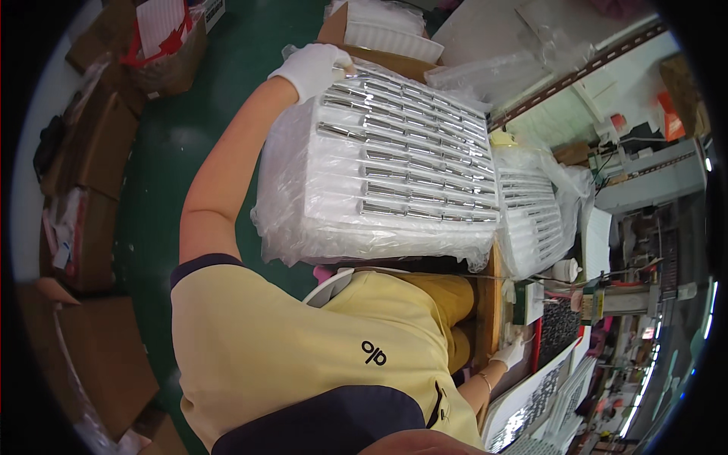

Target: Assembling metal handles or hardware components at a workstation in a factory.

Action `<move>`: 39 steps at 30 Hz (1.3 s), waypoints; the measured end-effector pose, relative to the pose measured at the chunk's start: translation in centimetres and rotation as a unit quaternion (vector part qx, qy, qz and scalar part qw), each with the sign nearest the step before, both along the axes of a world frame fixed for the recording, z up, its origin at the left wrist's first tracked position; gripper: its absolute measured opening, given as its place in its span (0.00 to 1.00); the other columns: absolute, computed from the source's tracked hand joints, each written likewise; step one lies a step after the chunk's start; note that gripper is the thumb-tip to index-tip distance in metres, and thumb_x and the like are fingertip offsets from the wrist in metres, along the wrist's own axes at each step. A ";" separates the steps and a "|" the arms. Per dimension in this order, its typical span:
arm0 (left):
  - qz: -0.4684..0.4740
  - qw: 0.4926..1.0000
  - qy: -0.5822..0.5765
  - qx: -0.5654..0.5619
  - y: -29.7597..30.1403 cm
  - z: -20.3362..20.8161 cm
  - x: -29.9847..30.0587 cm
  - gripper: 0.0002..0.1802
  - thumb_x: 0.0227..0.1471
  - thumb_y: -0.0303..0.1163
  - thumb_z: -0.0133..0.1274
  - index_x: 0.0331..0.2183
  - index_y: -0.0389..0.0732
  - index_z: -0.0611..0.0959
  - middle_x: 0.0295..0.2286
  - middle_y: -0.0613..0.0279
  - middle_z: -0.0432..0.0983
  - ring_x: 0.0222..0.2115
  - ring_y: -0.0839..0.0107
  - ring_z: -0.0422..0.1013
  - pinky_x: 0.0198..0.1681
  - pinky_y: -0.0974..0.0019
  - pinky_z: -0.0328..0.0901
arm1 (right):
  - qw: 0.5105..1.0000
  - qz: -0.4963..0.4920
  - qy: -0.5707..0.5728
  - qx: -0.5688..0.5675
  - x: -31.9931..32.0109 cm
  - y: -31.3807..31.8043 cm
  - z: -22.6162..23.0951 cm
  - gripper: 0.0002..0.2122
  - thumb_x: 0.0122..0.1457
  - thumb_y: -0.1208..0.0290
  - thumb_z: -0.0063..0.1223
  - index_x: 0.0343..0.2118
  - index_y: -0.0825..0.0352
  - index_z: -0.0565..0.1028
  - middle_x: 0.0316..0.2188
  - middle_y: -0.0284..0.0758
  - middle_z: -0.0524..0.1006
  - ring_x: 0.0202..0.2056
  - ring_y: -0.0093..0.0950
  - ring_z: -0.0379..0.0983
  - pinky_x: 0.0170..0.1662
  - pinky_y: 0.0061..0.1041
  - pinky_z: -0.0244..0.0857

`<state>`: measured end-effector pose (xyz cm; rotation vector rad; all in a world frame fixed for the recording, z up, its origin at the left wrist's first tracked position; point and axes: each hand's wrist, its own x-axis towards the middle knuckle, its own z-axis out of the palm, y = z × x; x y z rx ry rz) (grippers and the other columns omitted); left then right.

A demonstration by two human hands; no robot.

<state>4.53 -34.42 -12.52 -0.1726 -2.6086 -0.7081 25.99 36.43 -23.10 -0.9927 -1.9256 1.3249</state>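
Observation:
My left hand [317, 73], in a white glove with bare fingertips, reaches to the far left corner of a white foam tray [337, 178]. Its fingers are closed at the end of a shiny chrome tube [356, 73] in the farthest row. Several rows of similar chrome tubes [425, 163] lie in the tray's grooves, and a few on the left stick out past the others. Clear plastic film [284, 205] wraps the tray's sides. Off to the right, my gloved right hand [509, 353] is over the workbench beside a red-edged tray of small dark parts [560, 322]; its fingers are too small to make out.
A second foam tray [523, 250] with chrome tubes stands right of the first. Behind is an open cardboard box [379, 57] with white foam. Cardboard boxes [106, 356] line the left side across the green floor [171, 167]. A small machine [626, 299] stands on the bench.

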 end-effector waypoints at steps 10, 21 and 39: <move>0.057 0.982 -0.090 -0.158 2.3 1.6 -2.0 0.11 0.45 0.36 0.53 0.33 0.45 0.83 0.33 0.54 0.76 0.37 0.58 0.71 0.41 0.58 0.66 | 1.000 0.001 0.011 -0.016 -0.2 -1.7 0.9 0.12 0.60 0.65 0.46 0.39 0.69 0.75 0.26 0.29 0.74 0.17 0.15 0.59 0.18 0.16 0.49; 0.033 0.923 -0.098 -0.370 3.5 2.5 -3.2 0.07 0.45 0.31 0.52 0.28 0.45 0.83 0.27 0.56 0.77 0.31 0.59 0.73 0.36 0.60 0.67 | 0.998 0.026 0.040 -0.032 0.4 -0.6 0.1 0.11 0.60 0.68 0.45 0.39 0.68 0.76 0.22 0.25 0.69 0.15 0.13 0.52 0.16 0.15 0.42; 0.071 0.894 -0.106 -0.429 3.4 2.2 -4.3 0.06 0.45 0.32 0.52 0.26 0.43 0.82 0.27 0.55 0.77 0.31 0.58 0.73 0.36 0.60 0.67 | 0.996 0.027 0.054 -0.069 0.2 -1.0 0.3 0.12 0.61 0.65 0.43 0.40 0.67 0.75 0.18 0.21 0.59 0.15 0.12 0.48 0.18 0.15 0.39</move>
